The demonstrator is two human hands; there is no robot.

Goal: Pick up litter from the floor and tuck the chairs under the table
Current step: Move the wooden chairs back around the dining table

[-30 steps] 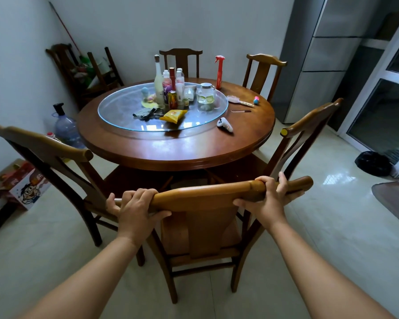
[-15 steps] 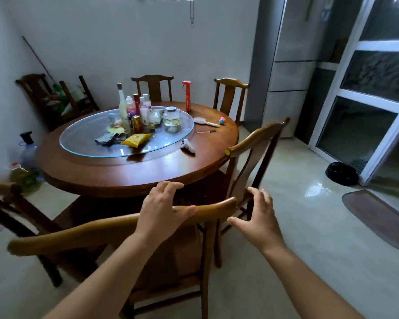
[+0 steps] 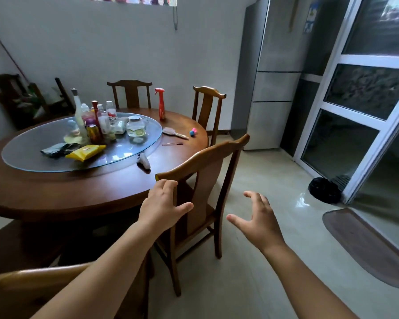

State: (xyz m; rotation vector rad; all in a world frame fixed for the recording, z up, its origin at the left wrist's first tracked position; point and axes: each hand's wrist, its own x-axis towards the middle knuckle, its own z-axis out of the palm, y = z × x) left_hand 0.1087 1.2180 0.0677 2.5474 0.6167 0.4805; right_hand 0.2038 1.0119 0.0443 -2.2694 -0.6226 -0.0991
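A round wooden table [image 3: 83, 194] fills the left half of the view. A wooden chair [image 3: 207, 171] stands at its right side, angled out from the table edge. My left hand [image 3: 164, 206] hovers with spread fingers just below the left end of this chair's top rail, holding nothing. My right hand [image 3: 258, 217] is open in the air to the right of the chair's back, apart from it. The top rail of another chair [image 3: 32, 279] shows at the bottom left, under my left forearm. Two more chairs, one at the back [image 3: 130, 93] and one at the back right [image 3: 209, 107], stand at the far side of the table.
A glass turntable [image 3: 129, 155] carries bottles, a jar and a yellow packet. A red spray bottle [image 3: 161, 107] and a brush [image 3: 174, 133] lie on the table. A fridge [image 3: 272, 88] and a sliding door [image 3: 359, 107] stand at right. A black bag [image 3: 324, 189] and a mat [image 3: 364, 245] lie on the floor.
Both hands let go of the near chair's top rail. The view swung right and my hands moved toward the angled chair at the table's right side.
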